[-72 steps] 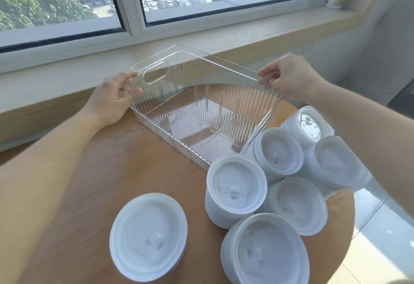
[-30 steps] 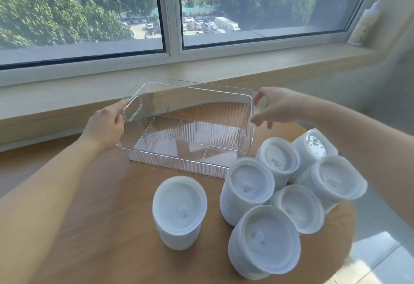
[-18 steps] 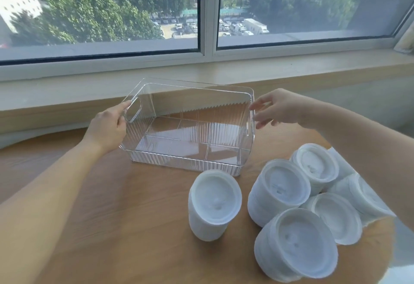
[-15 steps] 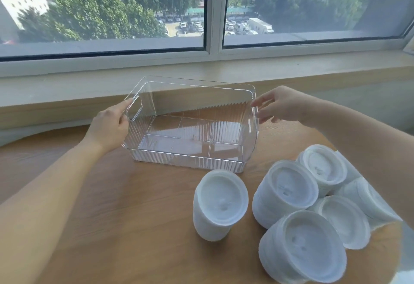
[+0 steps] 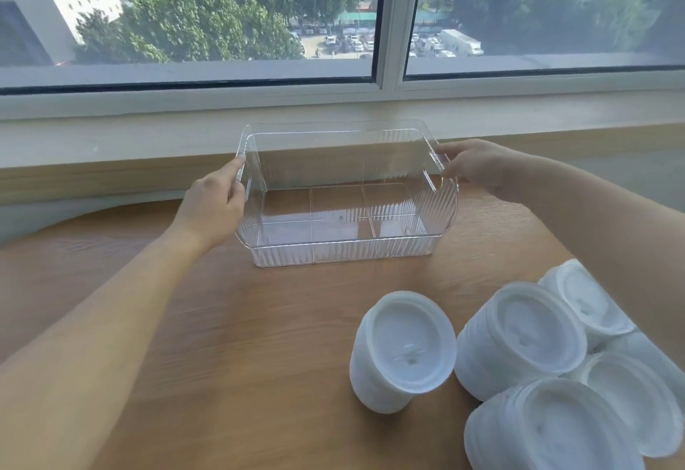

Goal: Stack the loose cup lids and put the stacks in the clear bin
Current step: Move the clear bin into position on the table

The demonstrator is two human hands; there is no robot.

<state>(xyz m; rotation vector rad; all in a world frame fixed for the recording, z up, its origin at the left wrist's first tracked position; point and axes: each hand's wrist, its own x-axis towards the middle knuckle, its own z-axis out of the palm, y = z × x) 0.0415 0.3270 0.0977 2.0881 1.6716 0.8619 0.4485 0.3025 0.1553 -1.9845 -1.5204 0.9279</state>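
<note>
Both forearms are bare to the frame's edge, with no sleeve showing. The left hand (image 5: 211, 206) and right hand (image 5: 478, 165) wear no gloves, rings or watch.

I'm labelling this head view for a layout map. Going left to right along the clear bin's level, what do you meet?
left hand → clear bin → right hand

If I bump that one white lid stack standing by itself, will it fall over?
Probably, yes. The lone lid stack is taller than it is wide and already seems to lean, so a sideways bump could tip it. The lids look like thin plastic, so it is likely light and may slide on the smooth wooden table. Nothing visibly binds the lids, so they might scatter.
</note>
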